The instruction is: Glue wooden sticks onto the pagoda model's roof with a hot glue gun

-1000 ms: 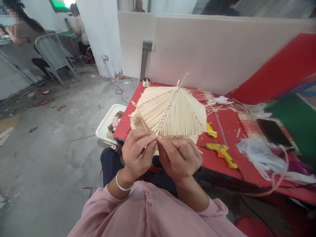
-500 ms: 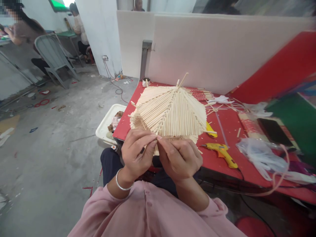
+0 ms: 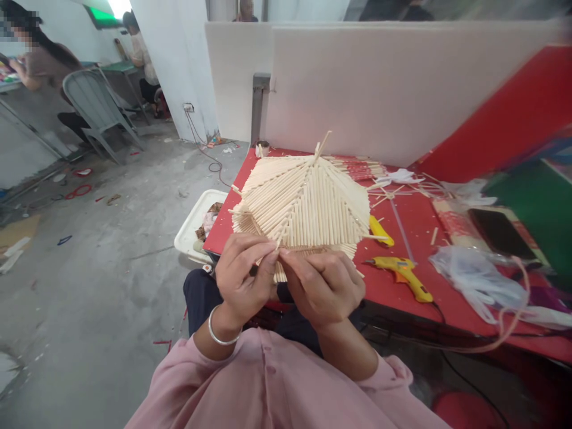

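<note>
A peaked roof-shaped model built from rows of thin pale wooden sticks stands on the red table. At its near corner, my left hand is closed in a pinch around the end of a wooden stick. My right hand is pinched shut right beside the left fingertips, with its other fingers curled in. What lies between its thumb and forefinger is too small to make out. Both hands are in front of the lower tier of sticks and hide part of it.
A yellow glue gun lies right of the model, near a yellow-handled tool. Further right are a plastic bag and a dark phone. A white bin stands left of the red table. Two people sit at the far left.
The view has shifted slightly. My fingertips have parted a little, showing a stick end between them. The model stays in place.
</note>
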The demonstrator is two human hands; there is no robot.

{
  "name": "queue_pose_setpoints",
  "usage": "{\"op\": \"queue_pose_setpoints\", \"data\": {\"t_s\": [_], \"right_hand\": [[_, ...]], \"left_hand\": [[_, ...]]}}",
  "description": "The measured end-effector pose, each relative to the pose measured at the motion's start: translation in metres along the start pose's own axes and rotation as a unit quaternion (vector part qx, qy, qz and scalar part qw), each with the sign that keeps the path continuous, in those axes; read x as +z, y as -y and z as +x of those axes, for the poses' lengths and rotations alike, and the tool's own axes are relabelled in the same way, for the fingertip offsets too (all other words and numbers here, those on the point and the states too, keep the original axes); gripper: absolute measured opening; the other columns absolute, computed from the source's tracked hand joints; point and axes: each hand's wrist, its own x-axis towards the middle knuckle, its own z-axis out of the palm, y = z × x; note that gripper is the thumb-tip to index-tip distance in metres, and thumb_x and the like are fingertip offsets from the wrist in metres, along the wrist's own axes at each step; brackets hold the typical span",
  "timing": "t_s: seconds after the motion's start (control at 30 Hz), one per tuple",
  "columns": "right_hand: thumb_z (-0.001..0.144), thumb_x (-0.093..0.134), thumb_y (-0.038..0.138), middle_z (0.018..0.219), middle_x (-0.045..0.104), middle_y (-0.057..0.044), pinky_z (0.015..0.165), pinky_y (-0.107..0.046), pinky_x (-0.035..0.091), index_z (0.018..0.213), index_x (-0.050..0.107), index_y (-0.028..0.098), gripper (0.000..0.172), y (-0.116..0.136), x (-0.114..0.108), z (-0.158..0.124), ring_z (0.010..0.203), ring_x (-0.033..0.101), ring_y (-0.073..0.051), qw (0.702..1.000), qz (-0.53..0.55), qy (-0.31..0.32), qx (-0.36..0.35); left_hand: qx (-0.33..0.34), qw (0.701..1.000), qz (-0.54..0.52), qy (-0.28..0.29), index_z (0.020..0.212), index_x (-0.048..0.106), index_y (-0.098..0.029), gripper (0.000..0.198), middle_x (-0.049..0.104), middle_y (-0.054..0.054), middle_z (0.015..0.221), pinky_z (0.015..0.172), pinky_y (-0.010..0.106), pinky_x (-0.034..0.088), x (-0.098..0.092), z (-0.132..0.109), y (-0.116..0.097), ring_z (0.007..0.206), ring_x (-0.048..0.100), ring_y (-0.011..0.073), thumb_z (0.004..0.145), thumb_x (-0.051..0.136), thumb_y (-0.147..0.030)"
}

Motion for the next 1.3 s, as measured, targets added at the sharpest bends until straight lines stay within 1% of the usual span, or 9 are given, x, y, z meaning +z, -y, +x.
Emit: {"op": "queue_pose_setpoints", "data": {"t_s": [0.17, 0.33, 0.57, 0.73, 0.87, 1.1, 1.3], "right_hand": [[0.083, 0.075, 0.009, 0.071, 0.061, 0.002, 0.064, -0.025, 0.044, 0.107, 0.072, 0.020, 0.027, -0.0014, -0.0007, -0.0016, 0.064, 0.054, -0.010, 1.000, 0.007, -0.007, -0.003], [0.085, 0.073, 0.009, 0.070, 0.061, 0.003, 0.065, -0.025, 0.045, 0.108, 0.072, 0.020, 0.026, -0.0024, -0.0012, -0.0014, 0.064, 0.056, -0.010, 1.000, 0.011, 0.003, -0.015], [0.085, 0.073, 0.012, 0.070, 0.063, 0.004, 0.067, -0.024, 0.046, 0.110, 0.071, 0.022, 0.027, -0.0020, 0.0006, 0.0003, 0.065, 0.058, -0.009, 1.000, 0.010, -0.001, -0.003], [0.084, 0.076, 0.013, 0.068, 0.062, 0.004, 0.064, -0.025, 0.044, 0.106, 0.071, 0.019, 0.024, -0.0012, 0.0037, 0.0028, 0.065, 0.057, -0.010, 1.000, 0.014, -0.007, -0.007], [0.084, 0.077, 0.012, 0.069, 0.063, 0.003, 0.062, -0.025, 0.044, 0.107, 0.071, 0.018, 0.025, -0.0014, 0.0049, 0.0036, 0.065, 0.058, -0.010, 1.000, 0.018, -0.013, -0.009], [0.084, 0.076, 0.012, 0.069, 0.064, 0.001, 0.063, -0.026, 0.044, 0.105, 0.071, 0.016, 0.022, -0.0018, 0.0062, 0.0031, 0.066, 0.058, -0.012, 0.999, 0.032, -0.008, -0.006], [0.085, 0.074, 0.012, 0.073, 0.065, 0.002, 0.065, -0.026, 0.046, 0.106, 0.072, 0.017, 0.022, -0.0016, 0.0067, 0.0012, 0.067, 0.059, -0.011, 0.999, 0.036, -0.001, 0.003]], "left_hand": [[-0.003, 1.000, 0.015, 0.000, 0.099, 0.070, -0.020, 0.011, 0.073, 0.002, 0.089, 0.074, 0.032, 0.057, 0.0008, 0.0003, 0.0000, 0.082, 0.068, 0.0149, 0.091, 0.068, -0.012], [-0.006, 1.000, 0.028, 0.001, 0.098, 0.070, -0.021, 0.009, 0.072, 0.002, 0.088, 0.074, 0.033, 0.057, 0.0004, -0.0001, 0.0016, 0.082, 0.068, 0.0157, 0.092, 0.068, -0.014], [-0.010, 0.999, 0.049, -0.014, 0.094, 0.073, -0.020, 0.004, 0.067, 0.001, 0.080, 0.067, 0.029, 0.053, 0.0007, 0.0007, 0.0009, 0.074, 0.063, 0.0140, 0.092, 0.070, -0.018], [-0.009, 0.999, 0.044, -0.012, 0.095, 0.072, -0.018, 0.007, 0.068, 0.001, 0.082, 0.068, 0.028, 0.052, 0.0011, 0.0013, 0.0005, 0.075, 0.063, 0.0135, 0.091, 0.070, -0.013], [-0.010, 0.999, 0.043, -0.005, 0.092, 0.071, -0.019, 0.005, 0.068, 0.001, 0.081, 0.068, 0.029, 0.053, 0.0009, 0.0007, 0.0012, 0.074, 0.062, 0.0134, 0.091, 0.069, -0.014], [-0.007, 0.999, 0.034, -0.005, 0.094, 0.071, -0.019, 0.006, 0.069, 0.002, 0.083, 0.070, 0.030, 0.053, 0.0011, -0.0008, 0.0029, 0.076, 0.064, 0.0143, 0.091, 0.069, -0.015], [-0.017, 0.999, 0.044, 0.002, 0.093, 0.071, -0.020, 0.003, 0.070, 0.002, 0.082, 0.070, 0.031, 0.054, 0.0000, -0.0006, 0.0028, 0.077, 0.065, 0.0151, 0.093, 0.068, -0.019]]}}
